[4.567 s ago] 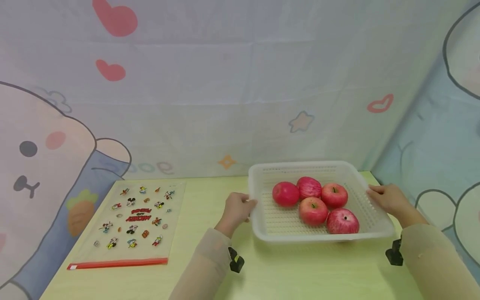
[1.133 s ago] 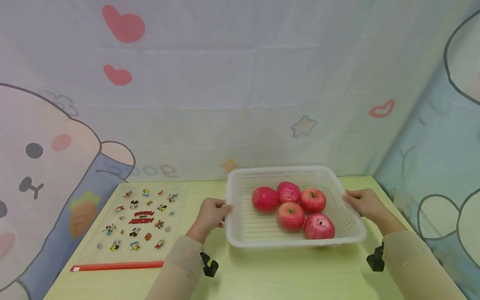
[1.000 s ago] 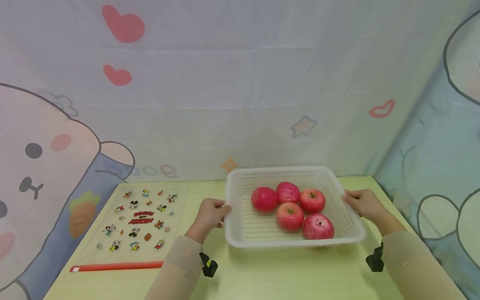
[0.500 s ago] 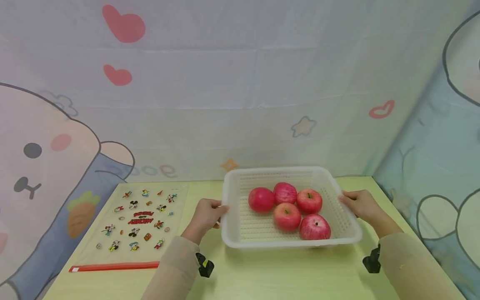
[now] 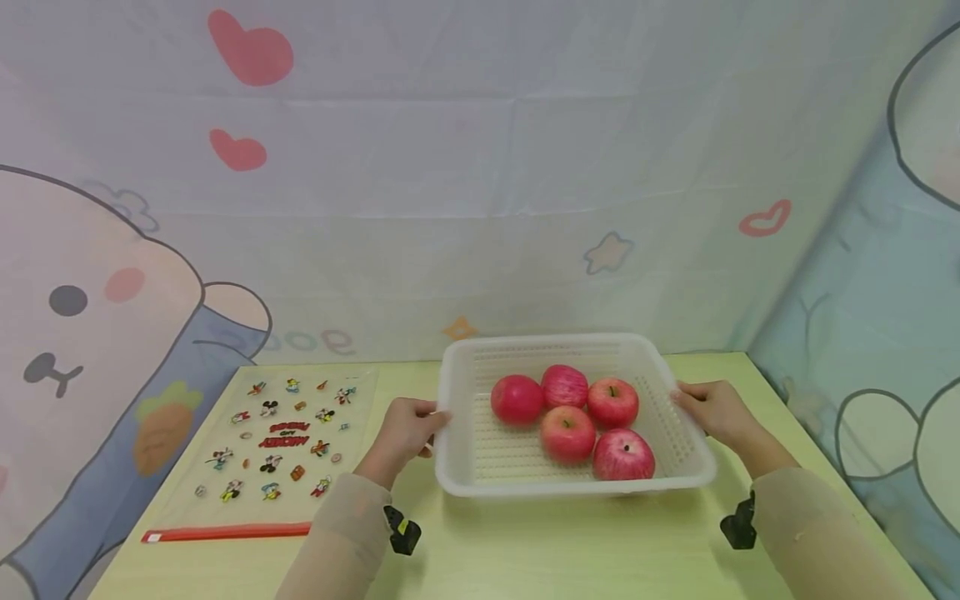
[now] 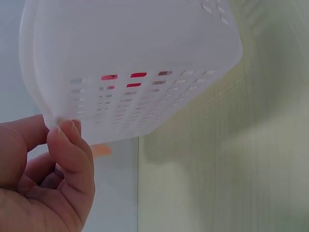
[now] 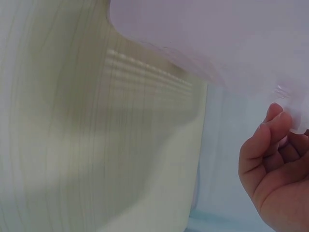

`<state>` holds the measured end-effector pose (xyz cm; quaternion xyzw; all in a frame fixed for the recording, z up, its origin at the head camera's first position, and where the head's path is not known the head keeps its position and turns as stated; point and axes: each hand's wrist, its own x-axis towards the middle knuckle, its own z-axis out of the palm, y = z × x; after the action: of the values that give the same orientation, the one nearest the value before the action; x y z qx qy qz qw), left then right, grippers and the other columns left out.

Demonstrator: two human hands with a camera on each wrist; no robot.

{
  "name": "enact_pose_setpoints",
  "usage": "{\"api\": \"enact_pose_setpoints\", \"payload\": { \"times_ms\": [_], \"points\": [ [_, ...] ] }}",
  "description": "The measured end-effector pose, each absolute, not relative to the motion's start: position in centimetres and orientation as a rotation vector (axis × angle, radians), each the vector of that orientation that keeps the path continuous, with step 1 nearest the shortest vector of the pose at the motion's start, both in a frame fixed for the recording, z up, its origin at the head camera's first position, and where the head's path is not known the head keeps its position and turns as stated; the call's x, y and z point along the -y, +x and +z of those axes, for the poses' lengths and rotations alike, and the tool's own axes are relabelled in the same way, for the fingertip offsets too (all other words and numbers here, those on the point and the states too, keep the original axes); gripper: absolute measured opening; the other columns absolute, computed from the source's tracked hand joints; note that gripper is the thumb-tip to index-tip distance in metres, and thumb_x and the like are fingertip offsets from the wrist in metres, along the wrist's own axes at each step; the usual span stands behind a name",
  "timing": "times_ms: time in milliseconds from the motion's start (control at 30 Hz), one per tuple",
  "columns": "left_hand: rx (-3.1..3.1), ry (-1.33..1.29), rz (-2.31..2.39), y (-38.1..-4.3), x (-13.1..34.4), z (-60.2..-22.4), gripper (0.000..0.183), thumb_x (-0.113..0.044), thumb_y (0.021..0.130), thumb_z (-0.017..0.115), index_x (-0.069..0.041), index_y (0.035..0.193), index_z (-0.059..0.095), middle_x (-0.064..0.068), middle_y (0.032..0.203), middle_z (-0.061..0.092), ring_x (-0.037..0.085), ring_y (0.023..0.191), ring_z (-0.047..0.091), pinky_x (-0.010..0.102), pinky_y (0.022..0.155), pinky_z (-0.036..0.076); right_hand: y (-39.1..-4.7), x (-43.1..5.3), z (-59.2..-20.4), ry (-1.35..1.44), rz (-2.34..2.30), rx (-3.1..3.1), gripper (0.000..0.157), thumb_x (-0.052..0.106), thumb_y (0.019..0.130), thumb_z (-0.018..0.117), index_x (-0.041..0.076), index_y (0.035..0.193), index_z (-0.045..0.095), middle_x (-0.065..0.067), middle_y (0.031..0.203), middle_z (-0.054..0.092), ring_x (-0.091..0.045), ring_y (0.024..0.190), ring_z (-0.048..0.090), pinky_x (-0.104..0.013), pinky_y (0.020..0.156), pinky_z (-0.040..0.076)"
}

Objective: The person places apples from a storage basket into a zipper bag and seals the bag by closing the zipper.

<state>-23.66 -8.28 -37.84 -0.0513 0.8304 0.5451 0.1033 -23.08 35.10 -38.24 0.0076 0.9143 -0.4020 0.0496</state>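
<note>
A white plastic basket [image 5: 480,488] with slotted walls holds several red apples [image 5: 567,434] grouped around its middle. My left hand [image 5: 405,432] pinches the basket's left rim between thumb and curled fingers, which the left wrist view shows close up. On the opposite side, my right hand [image 5: 722,414] grips the right rim, fingertips bent under its edge. Slots in the basket wall [image 6: 140,96] let bits of red fruit show through. The basket is raised over the table, and its shadow falls on the wood in both wrist views.
A clear zip bag [image 5: 281,446] with cartoon prints and a red slider edge lies flat at the table's left. The pale yellow-green table [image 5: 570,550] meets a printed cloth backdrop [image 5: 420,208] behind and at the sides.
Held by both hands throughout, the basket of apples has moved leftward across the table, quickly at first and then slowly. The zip bag stays where it was.
</note>
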Motion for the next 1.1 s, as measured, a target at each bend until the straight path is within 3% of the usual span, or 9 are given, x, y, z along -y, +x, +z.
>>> {"api": "enact_pose_setpoints", "payload": {
  "times_ms": [1100],
  "points": [
    [-2.462,-0.18,1.6,-23.3,10.1,-37.8,0.03,-0.016,0.091,0.062,0.001,0.115,0.066,0.009,0.077,0.068,0.012,0.058,0.057,0.022,0.044,0.045,-22.6,-33.1,-38.7,-0.044,-1.276,-2.86,0.046,0.022,0.099,0.051,-0.015,0.126,0.049,-0.034,0.105,0.064,-0.015,0.071,0.065,-0.023,0.059,0.053]
  ]
}}
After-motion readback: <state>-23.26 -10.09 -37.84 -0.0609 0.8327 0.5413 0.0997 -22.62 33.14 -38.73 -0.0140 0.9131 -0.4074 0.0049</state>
